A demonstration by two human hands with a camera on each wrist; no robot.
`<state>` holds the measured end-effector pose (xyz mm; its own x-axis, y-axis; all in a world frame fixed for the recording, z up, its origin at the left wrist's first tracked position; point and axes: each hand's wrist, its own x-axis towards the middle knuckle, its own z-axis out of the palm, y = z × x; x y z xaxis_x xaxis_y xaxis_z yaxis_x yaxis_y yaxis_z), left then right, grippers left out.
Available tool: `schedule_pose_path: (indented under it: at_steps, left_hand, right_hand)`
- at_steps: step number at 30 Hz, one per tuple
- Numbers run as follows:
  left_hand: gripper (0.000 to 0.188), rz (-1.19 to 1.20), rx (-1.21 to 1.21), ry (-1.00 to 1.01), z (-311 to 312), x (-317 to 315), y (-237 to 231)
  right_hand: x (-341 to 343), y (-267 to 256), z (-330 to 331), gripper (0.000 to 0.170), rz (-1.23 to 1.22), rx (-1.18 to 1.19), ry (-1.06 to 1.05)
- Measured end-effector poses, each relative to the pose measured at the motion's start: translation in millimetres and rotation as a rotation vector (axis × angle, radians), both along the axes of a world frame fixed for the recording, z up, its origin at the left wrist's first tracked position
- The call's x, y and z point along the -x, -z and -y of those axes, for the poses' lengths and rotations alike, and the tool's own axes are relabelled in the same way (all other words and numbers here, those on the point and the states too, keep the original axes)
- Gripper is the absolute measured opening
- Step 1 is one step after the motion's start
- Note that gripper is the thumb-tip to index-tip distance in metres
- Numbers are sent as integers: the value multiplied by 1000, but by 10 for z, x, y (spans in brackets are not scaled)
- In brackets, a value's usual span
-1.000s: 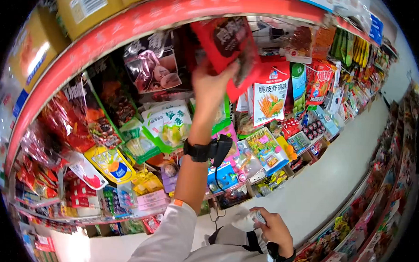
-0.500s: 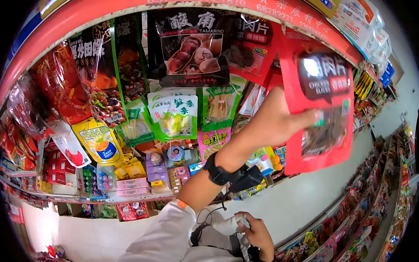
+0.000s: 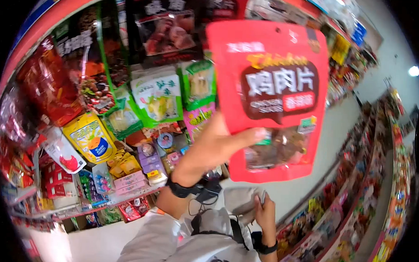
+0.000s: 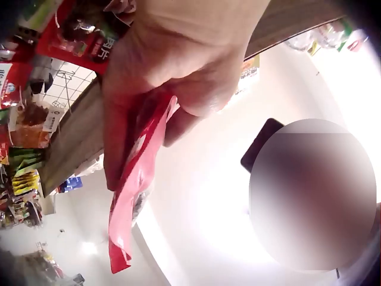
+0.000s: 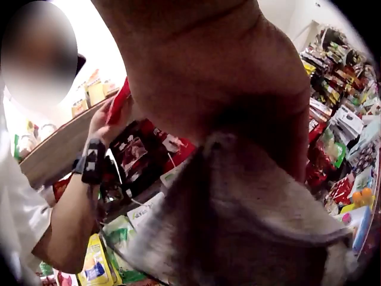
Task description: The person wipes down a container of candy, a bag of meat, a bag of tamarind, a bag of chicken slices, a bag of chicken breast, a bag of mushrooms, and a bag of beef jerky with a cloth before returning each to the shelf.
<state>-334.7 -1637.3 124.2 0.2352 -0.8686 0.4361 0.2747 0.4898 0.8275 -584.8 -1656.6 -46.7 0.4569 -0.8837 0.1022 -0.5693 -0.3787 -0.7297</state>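
My left hand (image 3: 211, 147) holds up a red snack bag (image 3: 279, 103) printed with Chinese characters and "Chicken". In the head view the thumb lies across its front, near a clear window that shows dark pieces. Seen edge-on in the left wrist view, the bag (image 4: 140, 173) is pinched between thumb and fingers. Low in front of the body, my right hand (image 3: 265, 214) grips a grey-white, cloth-like thing (image 3: 237, 201). That thing (image 5: 268, 220) hangs in loose folds under the palm in the right wrist view; I cannot tell what it is.
Behind the left hand hang a black bag (image 3: 166, 35), green-and-white bags (image 3: 157, 99) and a yellow bag (image 3: 90, 138). A red shelf rail (image 3: 61, 12) runs overhead. Small boxes (image 3: 129, 181) stand on the shelf below. Across the aisle floor (image 3: 293, 187) are more packed shelves (image 3: 350, 200).
My left hand has drawn the red bag out from the hanging rack, first to the right, then closer to the head camera. My right hand stays low with the grey-white thing.
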Motion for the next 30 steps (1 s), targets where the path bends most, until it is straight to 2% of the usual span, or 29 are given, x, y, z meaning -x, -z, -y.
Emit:
schedule_pose_path:
  at_steps: [1,4,5,6,9,10,11,12,13,14,15,17,19,22,24,25,26,27,28,30]
  left_hand:
    - [30,-68,34,-30,-106,69,-37]
    - [35,-10,-17,-54,-410,115,-72]
    - [36,-9,-14,-46,-506,154,-92]
    - [37,-7,-10,-40,-591,185,-122]
    - [38,-62,-46,-22,-867,333,-249]
    - [38,-85,-59,-20,-946,369,-288]
    - [36,29,-92,-42,-1048,345,-297]
    - [37,53,-135,-53,-1131,340,-305]
    - [37,77,-184,-62,-1202,337,-313]
    - [38,99,-231,-67,-1275,354,-310]
    - [34,109,-208,-84,-1313,376,-294]
    - [34,16,-143,-24,-1396,475,-272]
    - [36,-56,-110,88,-1452,537,-266]
    - [41,-44,-193,107,-1473,638,-197]
    - [45,-220,-144,140,-1390,768,-166]
    - [46,-238,-116,207,-1380,738,-170]
    - [47,-258,-93,270,-1374,680,-166]
    - [48,-372,-57,310,-1284,585,-107]
    - [48,-361,-59,317,-1228,439,25]
    - [46,-379,-36,357,-1129,353,-47]
  right_hand:
    - [51,-83,-60,20,7,-94,61]
    - [207,-43,-306,22,494,-504,289]
    - [251,-165,-414,33,669,-671,314]
    - [328,-162,-514,38,816,-688,303]
    - [526,-294,-887,58,1201,-683,334]
    - [568,-389,-999,59,1278,-565,395]
    - [665,-427,-1047,58,1335,-443,377]
    - [736,-606,-1135,57,1372,-356,387]
    - [629,-966,-1296,51,1376,-179,490]
    - [507,-1261,-1455,46,1358,-37,666]
    - [481,-1366,-1477,47,1174,273,734]
    - [301,-1622,-1355,27,927,697,554]
    - [73,-2011,-1062,24,603,1012,251]
    - [-270,-2102,-1111,44,245,921,75]
    - [-451,-1991,-1182,60,124,889,0]
    - [-525,-1922,-1193,60,109,901,-28]
    - [-529,-1879,-1273,57,-13,903,-105]
    - [-523,-1808,-1365,59,-67,851,-171]
    - [-523,-1732,-1411,64,-118,799,-238]
    - [-412,-1562,-1290,55,-78,622,-267]
